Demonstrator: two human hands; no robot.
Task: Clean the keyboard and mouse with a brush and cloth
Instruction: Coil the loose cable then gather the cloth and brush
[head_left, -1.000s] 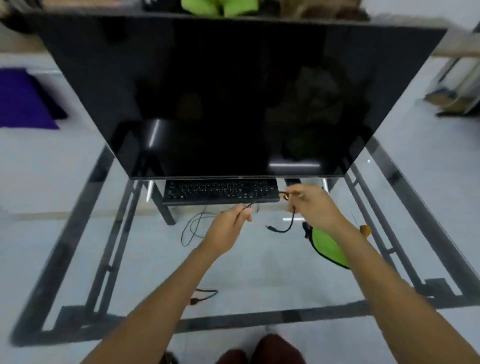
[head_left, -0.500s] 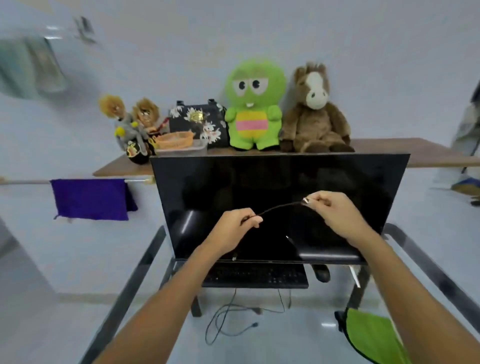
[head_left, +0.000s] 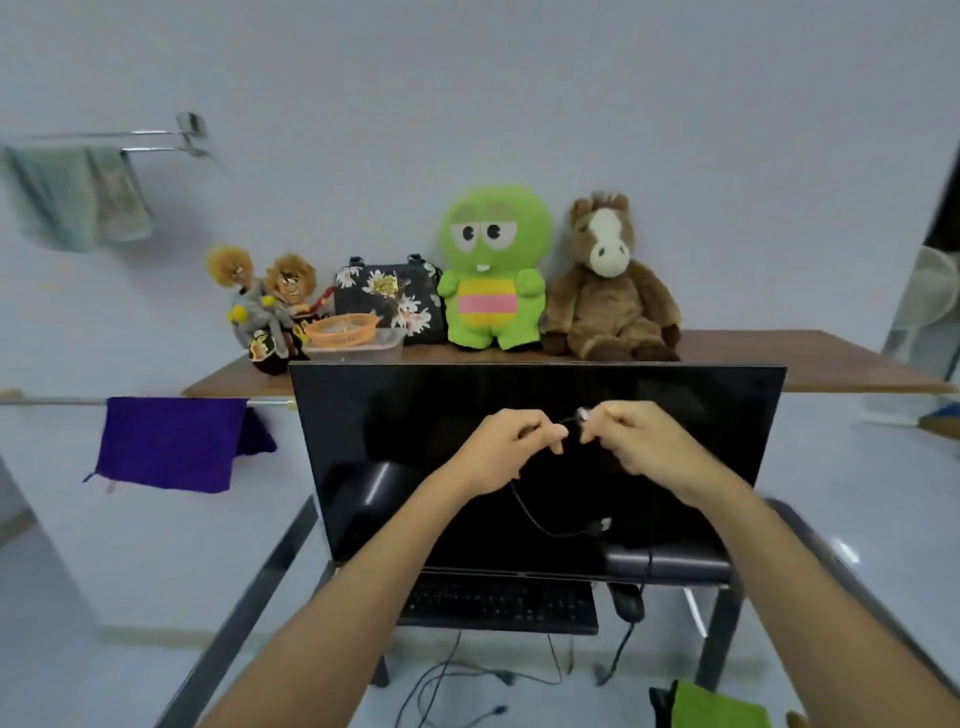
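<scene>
Both my hands are raised in front of the black monitor (head_left: 675, 415). My left hand (head_left: 506, 447) and my right hand (head_left: 641, 441) each pinch a thin black cable (head_left: 535, 522), held close together; its loop hangs below with a plug at its free end. The black keyboard (head_left: 498, 605) lies on the glass desk under the monitor's lower edge. The black mouse (head_left: 628, 603) sits just right of it, partly hidden by the monitor. A green cloth (head_left: 719, 706) lies at the bottom right. No brush is in view.
The glass desk has a dark metal frame (head_left: 249, 587). More cables (head_left: 447, 680) trail under it. Behind the monitor a wooden shelf (head_left: 831, 369) holds plush toys, a floral bag and an orange basket. A purple cloth (head_left: 166, 441) hangs on a rail at left.
My view has tilted up from the desk to the wall and shelf. Both hands rose with the cable and then moved together, so the cable now hangs in a loop.
</scene>
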